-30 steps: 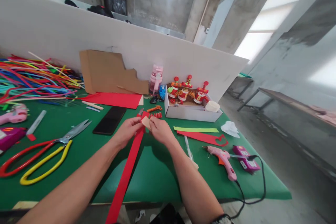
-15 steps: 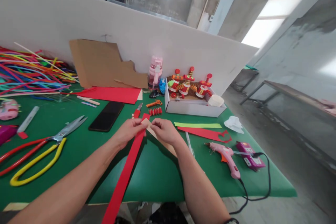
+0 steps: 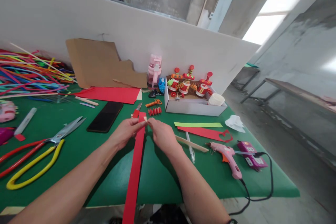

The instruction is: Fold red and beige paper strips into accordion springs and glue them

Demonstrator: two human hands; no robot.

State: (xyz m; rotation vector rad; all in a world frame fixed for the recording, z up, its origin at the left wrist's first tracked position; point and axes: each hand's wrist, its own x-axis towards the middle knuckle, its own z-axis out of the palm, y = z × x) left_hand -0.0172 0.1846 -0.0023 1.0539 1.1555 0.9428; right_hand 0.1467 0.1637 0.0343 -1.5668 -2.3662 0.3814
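Note:
A long red paper strip [image 3: 135, 175] hangs from my left hand [image 3: 126, 131], its top end pinched between thumb and fingers. The strip runs down past the table's front edge. My right hand [image 3: 162, 133] is closed on a narrow tan strip [image 3: 194, 144], whose far part slants out to the right behind the wrist. Where my fingertips nearly meet, the two strips overlap at their ends; the exact join is hidden. Just beyond the left hand lie a red-handled craft knife [image 3: 137, 111] and a red folded paper spring [image 3: 154, 111].
Large scissors [image 3: 56, 140] and a black phone [image 3: 105, 116] lie at left. A white box [image 3: 194, 108] of red figures stands behind. At right are a pink glue gun [image 3: 227, 154] with cord, a red strip [image 3: 202, 133] with a heart cutout, and a pen [image 3: 190, 148].
My right hand has turned the tan strip, which now points further right instead of down toward me. The red strip has swung to a steeper angle, its lower end moving right.

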